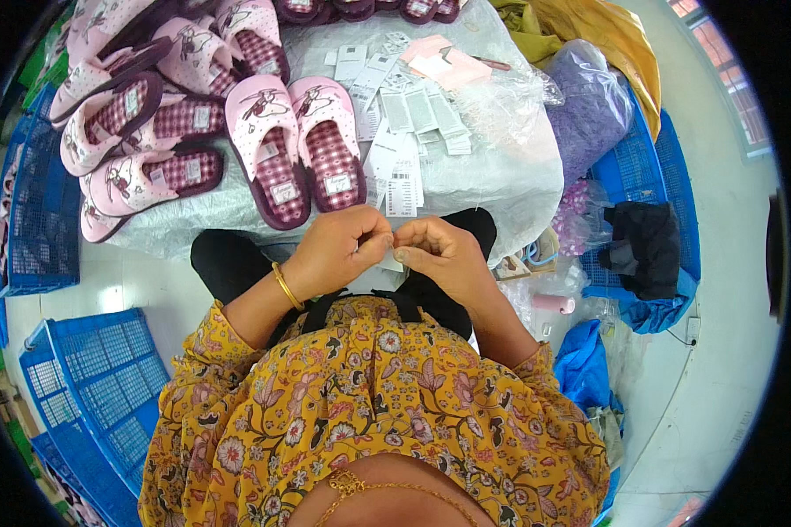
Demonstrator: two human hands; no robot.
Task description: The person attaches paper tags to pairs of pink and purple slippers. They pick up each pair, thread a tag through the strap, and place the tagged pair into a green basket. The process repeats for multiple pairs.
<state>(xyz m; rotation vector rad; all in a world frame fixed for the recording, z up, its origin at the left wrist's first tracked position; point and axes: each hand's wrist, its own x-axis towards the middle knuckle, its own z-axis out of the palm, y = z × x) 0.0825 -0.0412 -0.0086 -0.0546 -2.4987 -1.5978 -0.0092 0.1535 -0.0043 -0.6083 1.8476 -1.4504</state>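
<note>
Your left hand [338,250] and right hand [439,250] meet fingertip to fingertip above your lap, both pinched nearly closed on a small white paper label [394,259], mostly hidden between them. It sits just below the loose pile of white printed tags [404,132] on the plastic-covered table [501,176]. The nearest pair of pink slippers with maroon checked insoles [303,149] lies just beyond. Keep the pinch light and near the edge, so that you do not crease the label.
</note>
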